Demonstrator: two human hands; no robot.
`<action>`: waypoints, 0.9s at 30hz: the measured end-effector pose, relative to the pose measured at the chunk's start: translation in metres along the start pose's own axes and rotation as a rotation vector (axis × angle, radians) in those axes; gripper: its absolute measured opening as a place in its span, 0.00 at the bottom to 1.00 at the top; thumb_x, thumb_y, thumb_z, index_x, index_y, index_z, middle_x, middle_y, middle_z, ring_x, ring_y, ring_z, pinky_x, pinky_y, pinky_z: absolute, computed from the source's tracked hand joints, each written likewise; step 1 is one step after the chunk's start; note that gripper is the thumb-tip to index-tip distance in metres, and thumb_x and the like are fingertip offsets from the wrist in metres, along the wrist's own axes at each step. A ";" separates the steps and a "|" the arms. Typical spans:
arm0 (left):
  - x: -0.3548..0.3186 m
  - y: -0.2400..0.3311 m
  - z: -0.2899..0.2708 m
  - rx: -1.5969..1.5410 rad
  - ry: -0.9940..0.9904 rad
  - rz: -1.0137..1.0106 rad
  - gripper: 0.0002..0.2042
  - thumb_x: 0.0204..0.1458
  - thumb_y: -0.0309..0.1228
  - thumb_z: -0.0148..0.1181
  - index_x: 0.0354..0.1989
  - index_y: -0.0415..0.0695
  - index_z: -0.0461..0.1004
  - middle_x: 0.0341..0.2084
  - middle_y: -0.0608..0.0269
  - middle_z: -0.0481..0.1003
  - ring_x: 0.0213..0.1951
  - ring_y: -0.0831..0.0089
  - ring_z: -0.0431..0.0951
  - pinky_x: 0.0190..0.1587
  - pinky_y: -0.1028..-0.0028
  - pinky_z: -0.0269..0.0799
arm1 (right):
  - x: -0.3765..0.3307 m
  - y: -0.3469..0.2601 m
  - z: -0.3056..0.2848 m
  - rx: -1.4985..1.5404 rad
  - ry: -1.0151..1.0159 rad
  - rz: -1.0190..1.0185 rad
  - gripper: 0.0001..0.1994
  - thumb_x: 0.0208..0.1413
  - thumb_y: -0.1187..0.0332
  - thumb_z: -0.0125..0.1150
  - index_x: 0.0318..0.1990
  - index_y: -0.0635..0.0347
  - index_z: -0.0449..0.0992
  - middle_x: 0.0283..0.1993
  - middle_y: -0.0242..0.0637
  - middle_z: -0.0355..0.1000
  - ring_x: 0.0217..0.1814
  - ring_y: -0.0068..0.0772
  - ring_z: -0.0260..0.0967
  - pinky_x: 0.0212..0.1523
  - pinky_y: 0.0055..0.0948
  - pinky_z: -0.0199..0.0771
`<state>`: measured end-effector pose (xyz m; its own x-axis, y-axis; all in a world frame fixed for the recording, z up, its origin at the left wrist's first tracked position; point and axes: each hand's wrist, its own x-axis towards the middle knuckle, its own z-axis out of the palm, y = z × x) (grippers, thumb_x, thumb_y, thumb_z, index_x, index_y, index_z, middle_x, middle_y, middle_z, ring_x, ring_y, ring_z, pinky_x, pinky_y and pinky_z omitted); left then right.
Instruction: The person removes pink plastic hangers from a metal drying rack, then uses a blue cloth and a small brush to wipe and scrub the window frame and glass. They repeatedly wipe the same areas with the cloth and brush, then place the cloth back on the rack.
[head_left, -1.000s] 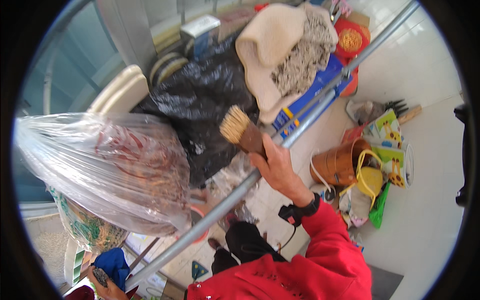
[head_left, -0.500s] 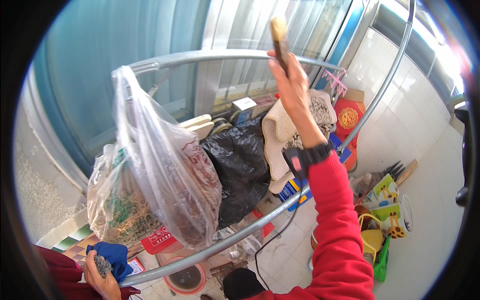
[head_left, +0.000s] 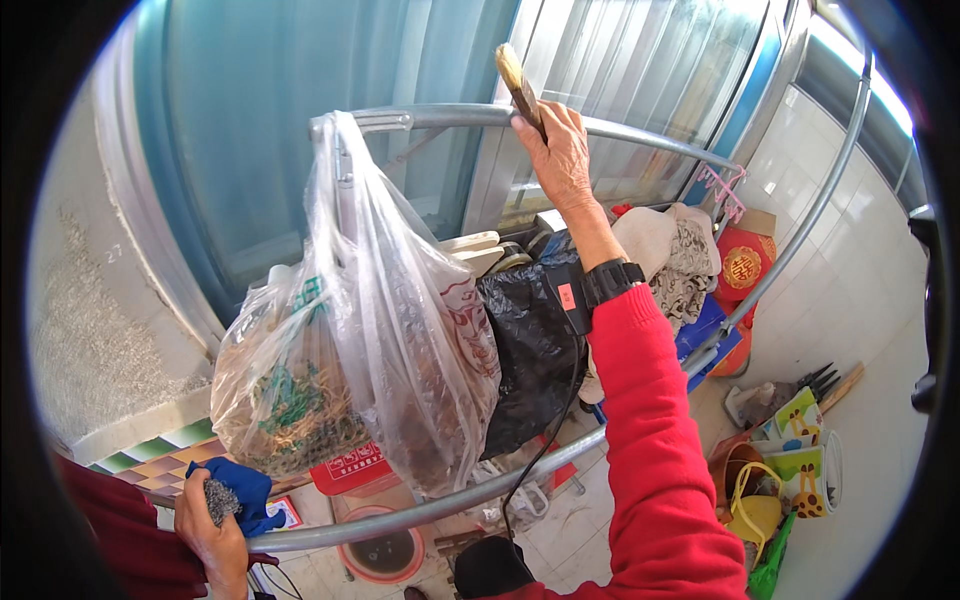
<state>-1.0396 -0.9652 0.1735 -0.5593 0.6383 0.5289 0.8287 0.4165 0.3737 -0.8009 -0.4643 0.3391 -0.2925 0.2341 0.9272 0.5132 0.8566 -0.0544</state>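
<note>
A person's right hand, stretched far ahead in a red sleeve, was clamped around the handle of a brush, its pale bristles pointing up and away above the far metal rail; whether brush and rail touched could not be told. The left hand, low at near left, was curled around a grey scouring pad and a blue cloth, by the end of the near rail. Good brushwork at the far rail would likely have called for a firm grip, bristles turned down onto the metal, and light, short strokes. The black cable trailing from the right wrist and crossing the near rail would have needed slack. The chief obstacle was a clear plastic bag, hung at the far rail's left corner and bulging between the hands. To its left sat a second see-through bag of straw-like stuff; to its right, a black bag. A pink-rimmed basin stood on the floor at the near side, and giraffe-printed containers at right.
</note>
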 end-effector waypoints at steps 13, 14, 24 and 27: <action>0.016 0.005 0.003 0.157 -0.256 -0.157 0.21 0.37 0.21 0.54 0.46 0.38 0.69 0.36 0.46 0.73 0.38 0.44 0.71 0.43 0.56 0.64 | 0.001 0.011 0.007 0.126 0.105 -0.065 0.24 0.37 0.65 0.64 0.46 0.64 0.73 0.47 0.38 0.69 0.53 0.43 0.62 0.59 0.43 0.53; 0.016 0.006 0.004 0.174 -0.245 -0.100 0.20 0.38 0.19 0.53 0.45 0.40 0.69 0.34 0.46 0.72 0.38 0.46 0.70 0.42 0.56 0.63 | 0.001 0.011 0.007 0.139 0.100 -0.064 0.25 0.37 0.65 0.64 0.46 0.63 0.73 0.47 0.38 0.69 0.53 0.42 0.62 0.59 0.43 0.53; 0.016 0.015 0.002 0.245 -0.334 -0.121 0.20 0.35 0.19 0.54 0.43 0.41 0.70 0.35 0.48 0.73 0.38 0.46 0.71 0.41 0.55 0.65 | 0.004 0.014 0.006 0.211 0.035 -0.025 0.23 0.38 0.65 0.63 0.47 0.57 0.75 0.47 0.35 0.69 0.53 0.39 0.62 0.59 0.42 0.53; 0.020 0.018 0.003 0.273 -0.323 -0.106 0.21 0.35 0.20 0.55 0.43 0.42 0.70 0.36 0.51 0.74 0.39 0.48 0.72 0.42 0.56 0.64 | 0.005 0.012 0.005 0.201 0.026 -0.022 0.22 0.42 0.62 0.61 0.47 0.58 0.75 0.48 0.37 0.70 0.54 0.40 0.61 0.60 0.42 0.52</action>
<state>-1.0359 -0.9429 0.1881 -0.6430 0.7345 0.2169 0.7658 0.6187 0.1752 -0.8001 -0.4501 0.3414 -0.2801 0.2045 0.9379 0.3343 0.9367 -0.1044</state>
